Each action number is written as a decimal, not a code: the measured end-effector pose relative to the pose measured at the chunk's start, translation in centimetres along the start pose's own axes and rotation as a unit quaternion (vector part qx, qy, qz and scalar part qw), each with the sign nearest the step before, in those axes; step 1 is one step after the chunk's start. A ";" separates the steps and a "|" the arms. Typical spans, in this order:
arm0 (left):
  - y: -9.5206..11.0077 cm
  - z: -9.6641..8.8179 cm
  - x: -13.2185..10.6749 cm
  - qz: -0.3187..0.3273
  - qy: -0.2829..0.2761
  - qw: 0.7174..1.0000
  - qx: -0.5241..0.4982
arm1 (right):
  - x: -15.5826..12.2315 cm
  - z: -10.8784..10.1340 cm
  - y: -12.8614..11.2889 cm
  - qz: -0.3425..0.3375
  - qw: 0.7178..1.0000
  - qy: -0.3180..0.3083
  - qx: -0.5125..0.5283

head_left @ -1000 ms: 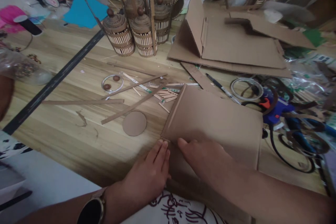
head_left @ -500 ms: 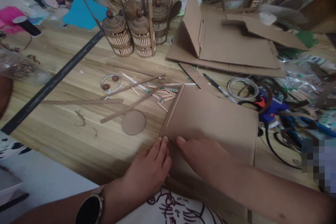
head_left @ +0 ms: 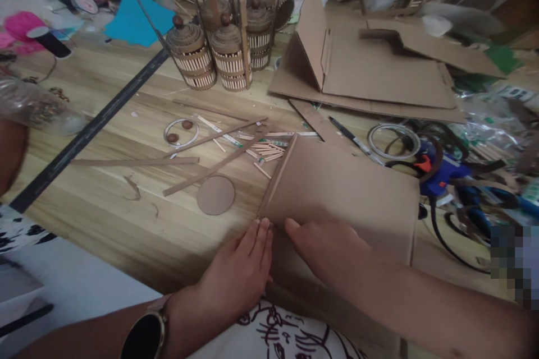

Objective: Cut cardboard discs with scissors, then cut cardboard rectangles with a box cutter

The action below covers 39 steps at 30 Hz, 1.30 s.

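A brown cardboard sheet (head_left: 345, 190) lies in front of me on the wooden table (head_left: 105, 202), with a folded edge along its left side. My left hand (head_left: 240, 275) lies flat with fingers together and stretched out, fingertips on the sheet's near left corner. My right hand (head_left: 328, 252) presses on the sheet's near edge, thumb pointing at the same corner; its other fingers are hidden. A dark watch (head_left: 145, 339) sits on my left wrist.
A cardboard disc (head_left: 215, 194), thin strips (head_left: 135, 161), small sticks (head_left: 265, 151) and a wire ring with two beads (head_left: 180, 132) lie to the left. Woven lidded baskets (head_left: 210, 50) stand behind. Flattened cartons (head_left: 379, 73) lie at back right. A blue glue gun (head_left: 442, 171) and cables sit right.
Both hands stay at the sheet's near left corner; the left fingers have crept slightly forward along the edge. The view shifted a little.
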<state>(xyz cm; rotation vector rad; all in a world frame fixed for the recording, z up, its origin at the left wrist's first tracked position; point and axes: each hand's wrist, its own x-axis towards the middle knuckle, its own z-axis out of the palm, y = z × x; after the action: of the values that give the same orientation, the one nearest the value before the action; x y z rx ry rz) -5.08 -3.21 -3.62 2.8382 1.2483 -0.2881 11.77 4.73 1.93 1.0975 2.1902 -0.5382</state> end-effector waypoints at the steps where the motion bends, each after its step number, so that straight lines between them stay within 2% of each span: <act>1: 0.0 0.0 0.0 -0.001 0.000 1.000 0.001 | 0.0 0.1 0.0 0.002 1.000 -0.002 -0.005; 13: 0.0 -0.1 0.0 -0.011 0.054 0.998 0.014 | -0.4 0.8 0.5 0.018 0.999 -0.025 -0.044; 22: 0.0 -0.1 0.1 -0.011 0.041 0.999 0.013 | -0.7 1.4 0.9 0.011 0.998 -0.016 -0.061; 29: 0.0 -0.3 0.2 -0.015 0.041 0.999 0.003 | -1.1 1.7 1.2 0.030 0.998 -0.017 -0.050; 35: 0.0 -0.3 0.1 -0.018 0.050 0.999 0.001 | -1.7 2.0 1.6 0.055 0.996 -0.054 -0.045; 39: -0.1 -0.1 0.1 -0.016 0.043 0.999 -0.005 | -2.1 2.2 1.8 0.058 0.995 -0.055 -0.050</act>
<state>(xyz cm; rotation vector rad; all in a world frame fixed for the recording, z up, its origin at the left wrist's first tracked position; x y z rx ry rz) -5.06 -3.08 -3.53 2.8530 1.3074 -0.1606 14.99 3.29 1.60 1.1071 2.0212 -0.4225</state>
